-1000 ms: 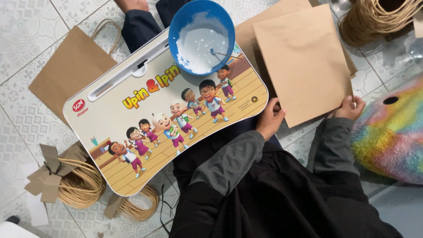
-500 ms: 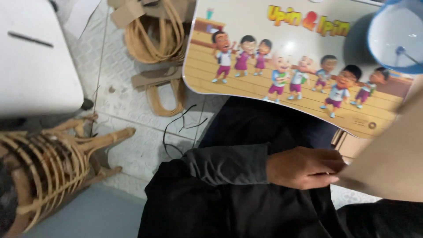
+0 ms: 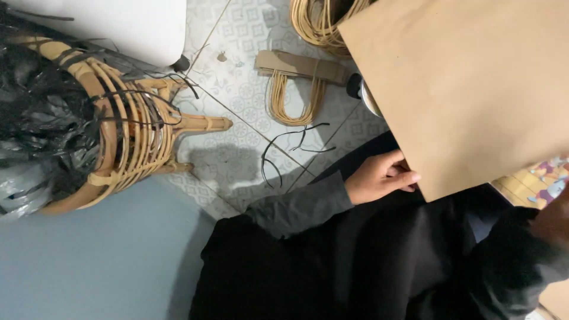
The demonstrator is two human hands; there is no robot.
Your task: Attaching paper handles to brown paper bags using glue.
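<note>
A large brown paper bag [image 3: 468, 89] fills the upper right of the view, lifted over my lap. My left hand [image 3: 379, 176] pinches its lower left edge, thumb on top, in a grey sleeve. At the right border my right hand [image 3: 556, 222] shows only as a blurred patch above a dark sleeve, just below the bag's lower right edge; its grip cannot be made out. A corner of the colourful cartoon lap table [image 3: 536, 178] peeks out under the bag.
A rattan basket frame [image 3: 127, 133] stuffed with black plastic stands at the left, beside a white object [image 3: 118, 24]. Rattan cord bundles [image 3: 290, 89] and loose black strands [image 3: 284, 148] lie on the patterned tile floor. A pale blue surface [image 3: 89, 261] covers the lower left.
The view has swung left and down. The brown bag has risen and now covers the lap table and the blue bowl. My left hand still holds its edge.
</note>
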